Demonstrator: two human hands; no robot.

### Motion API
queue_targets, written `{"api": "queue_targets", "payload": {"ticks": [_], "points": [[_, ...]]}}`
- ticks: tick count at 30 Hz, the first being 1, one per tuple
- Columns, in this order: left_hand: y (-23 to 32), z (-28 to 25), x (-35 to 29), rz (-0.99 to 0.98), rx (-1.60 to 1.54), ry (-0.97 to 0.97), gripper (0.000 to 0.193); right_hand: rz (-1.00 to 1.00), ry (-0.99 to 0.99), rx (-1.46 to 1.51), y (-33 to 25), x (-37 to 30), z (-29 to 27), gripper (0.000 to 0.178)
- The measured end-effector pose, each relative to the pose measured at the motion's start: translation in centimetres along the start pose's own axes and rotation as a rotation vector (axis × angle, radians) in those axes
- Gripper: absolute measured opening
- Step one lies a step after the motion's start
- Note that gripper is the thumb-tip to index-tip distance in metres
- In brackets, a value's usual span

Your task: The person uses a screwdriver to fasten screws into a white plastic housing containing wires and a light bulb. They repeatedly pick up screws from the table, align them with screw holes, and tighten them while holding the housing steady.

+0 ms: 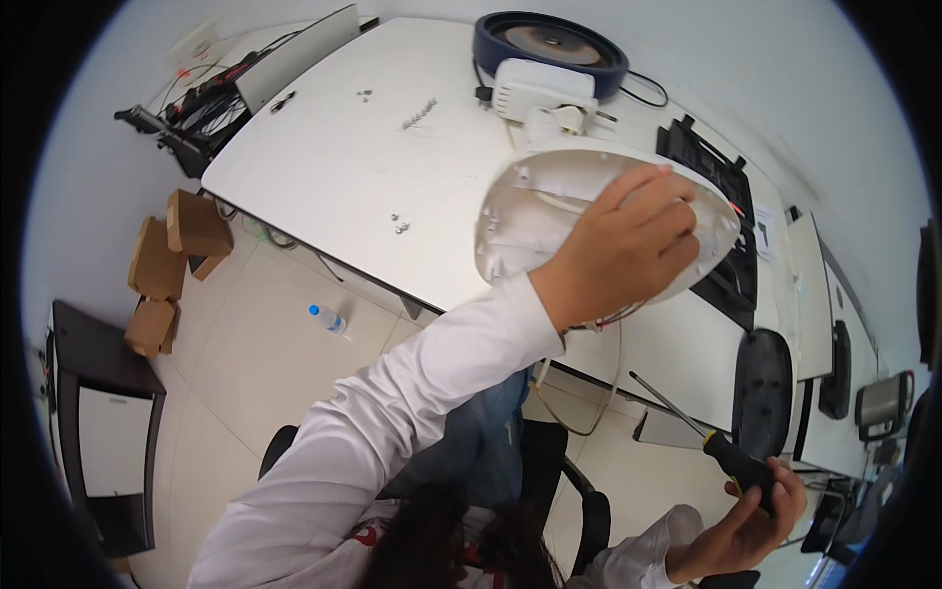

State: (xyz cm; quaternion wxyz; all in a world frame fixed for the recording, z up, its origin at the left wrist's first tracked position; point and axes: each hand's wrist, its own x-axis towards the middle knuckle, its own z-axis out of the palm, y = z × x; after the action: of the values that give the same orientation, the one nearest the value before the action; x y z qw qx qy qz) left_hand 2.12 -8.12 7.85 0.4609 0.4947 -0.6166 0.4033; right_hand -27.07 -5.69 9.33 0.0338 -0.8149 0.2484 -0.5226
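White desk across the upper half of the head view, pale tiled floor below it. Left hand closed over a round white plastic housing, fingers curled around its rim, lifted clear above the desk's near edge, hollow side facing the camera. Thin wires dangling beneath the housing. Right hand, well below and right of the housing, wrapped around the black handle of a screwdriver, shaft pointing up-left toward the housing. Loose screws left of the housing on the desk; dark round speaker above it at the desk's far edge. Probably light, stiff, thin-walled and somewhat brittle; best gripped at the rim, away from the wires.
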Motion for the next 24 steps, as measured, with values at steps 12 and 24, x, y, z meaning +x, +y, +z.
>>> {"api": "queue_targets", "payload": {"ticks": [12,24], "points": [[0.8,-1.0,-0.2,0.018,-0.031,0.030,0.019,-0.006,0.013,0.006,0.7,-0.4,-0.2,0.026],[-4.5,-13.3,-5.5,-0.734,-0.192,0.144,0.013,-0.148,0.042,0.052,1.2,1.1,0.0,0.022]]}}
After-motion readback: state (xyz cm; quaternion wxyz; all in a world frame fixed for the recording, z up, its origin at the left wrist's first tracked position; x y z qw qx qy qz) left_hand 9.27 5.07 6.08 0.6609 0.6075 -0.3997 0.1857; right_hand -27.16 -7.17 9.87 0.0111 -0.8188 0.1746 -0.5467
